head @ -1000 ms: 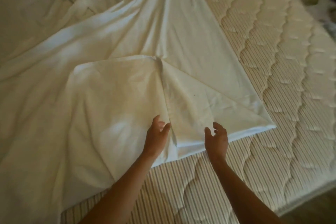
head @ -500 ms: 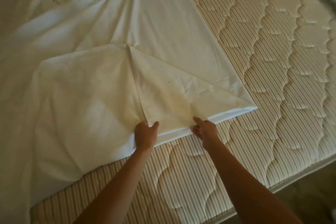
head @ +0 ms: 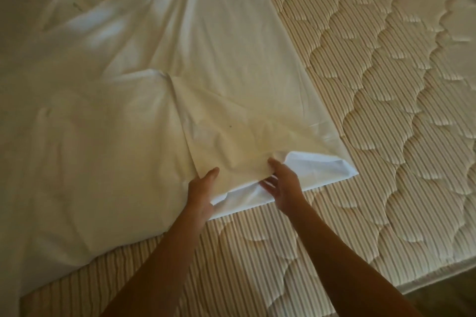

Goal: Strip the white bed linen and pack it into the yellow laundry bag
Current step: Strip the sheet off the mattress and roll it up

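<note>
Both hands [head: 242, 188] now under sheet [head: 211, 85] — lifted

A bare quilted mattress [head: 386, 116] in cream with fine brown stripes and scalloped, wave-like stitching fills the frame from 12 o'clock round through 3 to about 7 o'clock. Its piped edge [head: 425, 283] runs diagonally across the 4 to 5 o'clock corner. Beyond that edge, at 5 o'clock, lies a dim strip of floor [head: 458, 304], too dark to make out.
</note>
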